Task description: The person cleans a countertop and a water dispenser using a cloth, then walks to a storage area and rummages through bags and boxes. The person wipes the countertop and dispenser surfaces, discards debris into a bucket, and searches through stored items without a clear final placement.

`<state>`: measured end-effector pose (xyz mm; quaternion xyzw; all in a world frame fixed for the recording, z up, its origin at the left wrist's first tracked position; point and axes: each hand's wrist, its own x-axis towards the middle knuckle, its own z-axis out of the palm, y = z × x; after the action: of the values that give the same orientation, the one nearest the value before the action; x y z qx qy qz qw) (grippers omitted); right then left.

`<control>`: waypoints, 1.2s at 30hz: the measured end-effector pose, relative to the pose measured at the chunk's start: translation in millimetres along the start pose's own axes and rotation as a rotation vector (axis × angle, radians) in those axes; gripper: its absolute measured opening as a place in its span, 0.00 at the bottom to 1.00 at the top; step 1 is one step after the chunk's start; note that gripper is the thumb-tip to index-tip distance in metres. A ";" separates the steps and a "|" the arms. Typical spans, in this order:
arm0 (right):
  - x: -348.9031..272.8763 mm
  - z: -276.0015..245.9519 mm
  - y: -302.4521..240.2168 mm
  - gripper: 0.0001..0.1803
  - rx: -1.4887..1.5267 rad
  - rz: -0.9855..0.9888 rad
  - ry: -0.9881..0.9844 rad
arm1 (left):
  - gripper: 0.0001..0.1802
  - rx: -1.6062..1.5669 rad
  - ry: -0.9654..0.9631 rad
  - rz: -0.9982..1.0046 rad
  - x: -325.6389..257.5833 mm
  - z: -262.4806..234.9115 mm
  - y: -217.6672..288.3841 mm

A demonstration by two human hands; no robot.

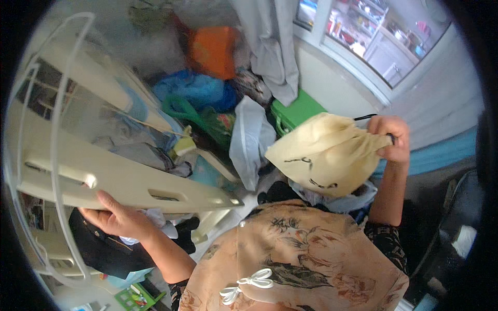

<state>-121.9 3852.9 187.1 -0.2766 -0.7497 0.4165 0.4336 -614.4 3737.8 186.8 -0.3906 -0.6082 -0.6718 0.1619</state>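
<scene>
My right hand [391,139] is closed round the gathered neck of a cream drawstring bag [327,153]. The bag has dark marks on its side and a black cord, and it hangs tilted in front of my chest, bulging at the bottom. On the left, my left hand [116,220] reaches to the lower edge of a cream slotted panel [129,179], part of a rack. Its thumb stands apart from the stretched fingers, and I see nothing held in it. Just below that hand lies a black garment [101,249].
A white tube frame [57,140] rises at the far left. Beyond the panel are a blue bag [194,88], an orange box [212,52], a pale plastic bag [251,140] and a green box [301,111] under the window. A small green basket [136,298] is at lower left.
</scene>
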 end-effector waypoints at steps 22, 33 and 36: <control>-77.1 42.0 88.5 0.06 -0.527 0.266 -0.178 | 0.21 -0.491 -1.850 0.422 -245.5 199.8 50.5; -49.2 -91.9 23.5 0.06 -1.078 -0.218 0.363 | 0.14 -0.152 -0.949 0.882 -136.0 272.3 116.6; -54.6 -110.1 35.8 0.04 -1.182 -0.324 0.407 | 0.10 -0.160 -0.770 1.000 -137.7 299.8 112.7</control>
<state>2.8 3870.8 163.8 -0.4256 -0.7877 -0.1982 0.3990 -349.5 3961.8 151.8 -0.8517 -0.3151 -0.3699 0.1962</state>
